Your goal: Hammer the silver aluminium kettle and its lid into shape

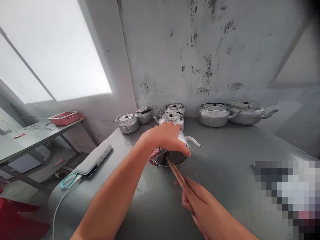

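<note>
My left hand is wrapped over the upper side of a silver metal kettle, which lies tipped with its round opening facing me. The kettle's spout points to the right, and a red-and-white wrapped handle shows at its left. Closed around a wooden stick is my right hand. The stick's far end reaches into the kettle's dark opening, so its tip is hidden.
Lidded kettles stand along the back of the grey table, including a pair at the right. A power bank with a cable lies at the left. Beyond it, a pink basket sits on a side table. A pixelated area covers the right edge.
</note>
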A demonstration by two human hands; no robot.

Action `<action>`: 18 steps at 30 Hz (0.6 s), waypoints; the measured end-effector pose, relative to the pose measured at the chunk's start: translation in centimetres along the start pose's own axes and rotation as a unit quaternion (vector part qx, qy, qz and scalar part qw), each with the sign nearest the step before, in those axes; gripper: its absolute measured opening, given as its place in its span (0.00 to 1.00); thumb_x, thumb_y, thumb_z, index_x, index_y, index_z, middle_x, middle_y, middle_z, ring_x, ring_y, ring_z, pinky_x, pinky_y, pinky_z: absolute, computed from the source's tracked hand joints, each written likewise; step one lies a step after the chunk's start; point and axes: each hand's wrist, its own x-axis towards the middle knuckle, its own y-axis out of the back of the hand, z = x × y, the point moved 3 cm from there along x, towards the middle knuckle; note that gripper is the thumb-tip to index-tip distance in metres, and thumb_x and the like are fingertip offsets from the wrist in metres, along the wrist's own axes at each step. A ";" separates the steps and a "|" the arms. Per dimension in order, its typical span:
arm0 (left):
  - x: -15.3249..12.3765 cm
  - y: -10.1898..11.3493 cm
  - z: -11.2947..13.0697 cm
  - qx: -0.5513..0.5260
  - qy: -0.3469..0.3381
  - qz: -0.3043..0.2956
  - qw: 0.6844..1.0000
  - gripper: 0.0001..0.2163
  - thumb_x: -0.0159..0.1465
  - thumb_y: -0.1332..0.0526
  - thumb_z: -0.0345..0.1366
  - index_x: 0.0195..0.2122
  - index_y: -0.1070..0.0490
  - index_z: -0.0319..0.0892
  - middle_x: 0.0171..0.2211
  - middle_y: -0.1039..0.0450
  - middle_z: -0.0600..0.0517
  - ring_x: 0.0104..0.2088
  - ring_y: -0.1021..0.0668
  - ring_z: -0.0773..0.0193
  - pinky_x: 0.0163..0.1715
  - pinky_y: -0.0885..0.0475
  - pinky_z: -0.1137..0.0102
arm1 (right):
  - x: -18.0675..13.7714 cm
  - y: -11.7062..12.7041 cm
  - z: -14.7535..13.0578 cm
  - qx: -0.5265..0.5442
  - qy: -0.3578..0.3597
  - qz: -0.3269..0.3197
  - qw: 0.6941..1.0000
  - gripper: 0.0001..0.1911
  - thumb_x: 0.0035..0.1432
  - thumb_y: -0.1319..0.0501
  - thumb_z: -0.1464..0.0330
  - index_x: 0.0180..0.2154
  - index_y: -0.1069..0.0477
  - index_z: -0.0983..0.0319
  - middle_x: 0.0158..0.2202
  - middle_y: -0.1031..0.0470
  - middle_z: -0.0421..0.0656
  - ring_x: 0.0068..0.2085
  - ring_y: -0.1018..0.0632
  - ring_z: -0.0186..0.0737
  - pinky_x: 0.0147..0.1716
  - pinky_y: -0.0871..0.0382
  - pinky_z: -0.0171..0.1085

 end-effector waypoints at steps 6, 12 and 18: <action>0.0 -0.1 0.2 -0.002 0.002 0.000 1.000 0.43 0.47 0.38 0.64 0.63 0.39 0.49 0.62 0.36 0.45 0.61 0.34 0.40 0.48 0.27 0.56 | -0.2 0.4 0.0 -0.006 -0.018 0.027 0.999 0.19 0.72 0.59 0.53 0.36 0.40 0.56 0.29 0.43 0.33 0.20 0.44 0.29 0.13 0.50 0.29; 0.2 -0.2 0.0 -0.004 -0.003 0.005 1.000 0.43 0.47 0.38 0.64 0.62 0.39 0.49 0.60 0.35 0.45 0.60 0.34 0.41 0.47 0.28 0.57 | -0.1 0.6 0.3 -0.031 -0.012 0.042 0.999 0.21 0.72 0.61 0.52 0.34 0.40 0.56 0.27 0.43 0.33 0.21 0.43 0.30 0.16 0.50 0.30; 0.1 -0.2 0.0 -0.004 -0.006 0.010 1.000 0.43 0.47 0.38 0.65 0.62 0.38 0.49 0.60 0.35 0.45 0.60 0.33 0.41 0.47 0.28 0.57 | 0.1 0.4 0.2 -0.003 -0.015 0.039 0.999 0.21 0.72 0.59 0.51 0.34 0.41 0.56 0.27 0.44 0.33 0.20 0.44 0.30 0.15 0.53 0.31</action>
